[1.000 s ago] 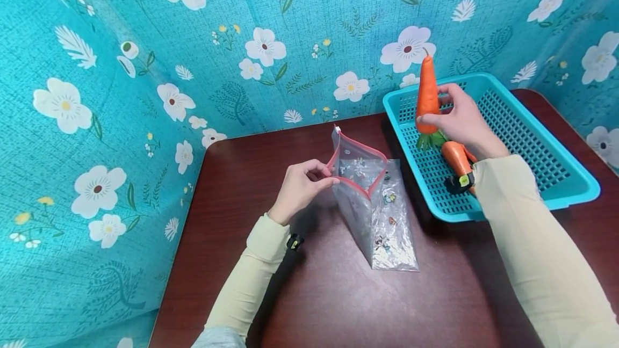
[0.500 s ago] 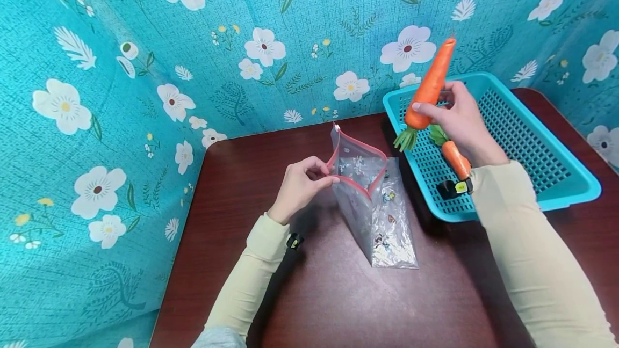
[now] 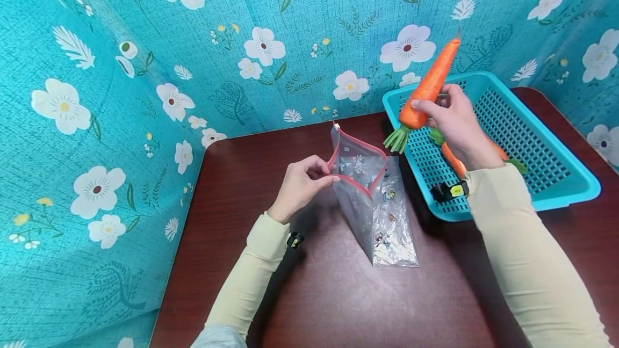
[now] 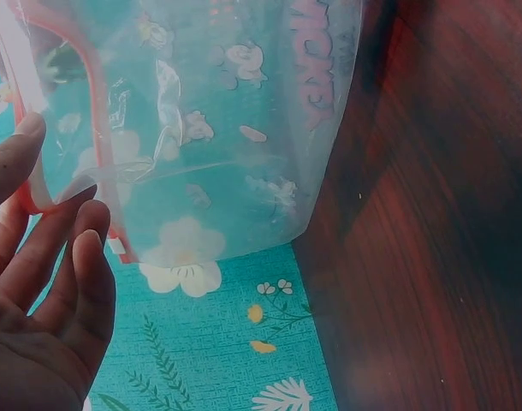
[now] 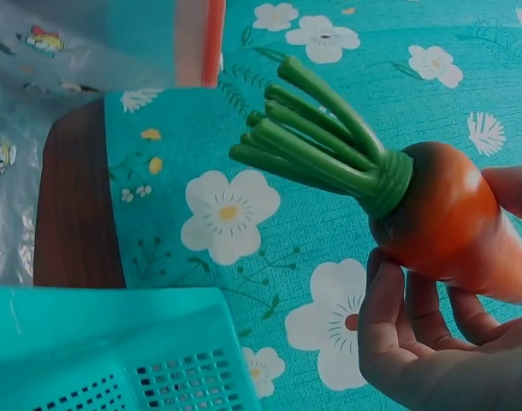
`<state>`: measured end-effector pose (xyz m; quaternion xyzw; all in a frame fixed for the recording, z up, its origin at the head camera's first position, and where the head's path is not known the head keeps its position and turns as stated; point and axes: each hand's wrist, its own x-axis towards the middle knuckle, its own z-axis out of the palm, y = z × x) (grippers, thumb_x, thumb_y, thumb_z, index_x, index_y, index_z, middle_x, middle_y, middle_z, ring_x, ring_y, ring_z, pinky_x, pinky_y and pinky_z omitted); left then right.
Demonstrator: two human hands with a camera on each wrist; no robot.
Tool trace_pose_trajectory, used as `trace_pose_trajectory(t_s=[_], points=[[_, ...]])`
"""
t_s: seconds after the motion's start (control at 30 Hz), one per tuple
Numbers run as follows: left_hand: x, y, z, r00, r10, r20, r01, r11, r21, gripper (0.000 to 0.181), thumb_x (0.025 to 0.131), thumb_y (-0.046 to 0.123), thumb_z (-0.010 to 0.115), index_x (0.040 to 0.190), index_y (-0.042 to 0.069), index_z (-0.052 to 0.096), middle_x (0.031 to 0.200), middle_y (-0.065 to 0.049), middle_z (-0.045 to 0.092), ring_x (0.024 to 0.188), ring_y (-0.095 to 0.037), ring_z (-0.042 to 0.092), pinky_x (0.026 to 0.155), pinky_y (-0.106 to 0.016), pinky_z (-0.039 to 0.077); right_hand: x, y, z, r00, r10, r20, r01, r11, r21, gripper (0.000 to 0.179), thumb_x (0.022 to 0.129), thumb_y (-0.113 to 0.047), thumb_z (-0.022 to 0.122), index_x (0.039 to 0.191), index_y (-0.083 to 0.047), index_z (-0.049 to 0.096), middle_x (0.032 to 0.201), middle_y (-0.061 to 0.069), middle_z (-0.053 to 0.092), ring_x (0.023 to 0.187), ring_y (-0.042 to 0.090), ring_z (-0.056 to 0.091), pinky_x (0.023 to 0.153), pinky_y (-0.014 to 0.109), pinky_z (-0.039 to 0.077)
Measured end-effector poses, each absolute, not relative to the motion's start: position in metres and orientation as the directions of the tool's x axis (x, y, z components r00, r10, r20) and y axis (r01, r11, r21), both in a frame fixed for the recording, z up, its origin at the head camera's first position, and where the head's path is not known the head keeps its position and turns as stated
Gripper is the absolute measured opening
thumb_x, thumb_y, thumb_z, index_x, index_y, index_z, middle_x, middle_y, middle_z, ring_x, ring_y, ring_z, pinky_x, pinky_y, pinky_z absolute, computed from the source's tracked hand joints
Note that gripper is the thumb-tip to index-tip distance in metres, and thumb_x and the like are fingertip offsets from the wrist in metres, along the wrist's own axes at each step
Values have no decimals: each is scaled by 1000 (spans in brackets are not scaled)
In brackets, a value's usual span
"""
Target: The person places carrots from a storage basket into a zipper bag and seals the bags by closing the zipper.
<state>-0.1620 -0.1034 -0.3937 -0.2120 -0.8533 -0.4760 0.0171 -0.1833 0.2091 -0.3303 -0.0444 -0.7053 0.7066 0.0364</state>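
Note:
A large orange carrot with cut green stems is in my right hand, tilted with its stems down to the left. Thumb and fingers grip it near its thick end, above the basket's left rim. In the right wrist view the carrot's green stems point toward the bag. My left hand pinches the red zip edge of a clear zip bag, whose mouth gapes wide. The bag stands on the table, printed with small cartoon figures; the left wrist view shows its printed side.
A turquoise plastic basket stands at the right of the dark wooden table. Inside it lie other carrots, partly hidden by my right hand and wrist. A flowered turquoise cloth hangs behind and to the left.
The right hand has tilted the carrot from nearly upright to a slant, tip to the right, and its stems have swung left past the basket's rim. The left hand stays at the bag.

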Motion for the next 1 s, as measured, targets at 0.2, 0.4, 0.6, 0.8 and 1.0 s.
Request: trace_pose_trajectory(t_s=[0.2, 0.4, 0.6, 0.8, 1.0], points=[[-163, -103, -394, -906, 353, 232, 384, 457, 803, 22, 76, 25, 83, 85, 15, 66, 86, 1, 71, 71, -24, 63, 62, -27, 55, -181, 204, -328, -993, 116, -13, 5, -63, -998, 43, 89, -24, 69, 120, -15, 40, 110, 4, 52, 94, 15, 57, 69, 20, 52], [-162, -102, -392, -906, 357, 226, 379, 448, 810, 23, 76, 25, 83, 86, 15, 66, 86, 0, 71, 71, -23, 63, 62, -27, 55, -177, 197, -324, -995, 103, -4, -8, -120, -993, 42, 89, -24, 69, 119, -14, 41, 110, 4, 54, 94, 15, 58, 69, 20, 52], [-162, -102, -391, -903, 366, 224, 382, 444, 811, 24, 76, 24, 83, 89, 14, 66, 86, 0, 71, 71, -24, 63, 64, -27, 55, -174, 189, -324, -997, 78, 26, -36, -132, -991, 40, 89, -25, 69, 117, -13, 43, 108, 3, 58, 94, 16, 57, 70, 19, 50], [-162, -101, -391, -896, 376, 235, 398, 451, 799, 22, 77, 25, 82, 89, 15, 66, 90, 0, 72, 72, -20, 63, 65, -27, 56, -173, 177, -325, -996, 62, 62, -67, -68, -995, 40, 89, -25, 69, 117, -13, 44, 108, 2, 58, 94, 16, 57, 72, 19, 51], [-162, -101, -389, -894, 381, 236, 404, 456, 793, 22, 77, 25, 82, 89, 15, 66, 91, 1, 72, 72, -14, 62, 65, -28, 56, -169, 165, -324, -995, 35, 97, -94, 90, -992, 39, 90, -26, 67, 119, -13, 46, 108, -1, 56, 95, 12, 59, 78, 21, 50]])
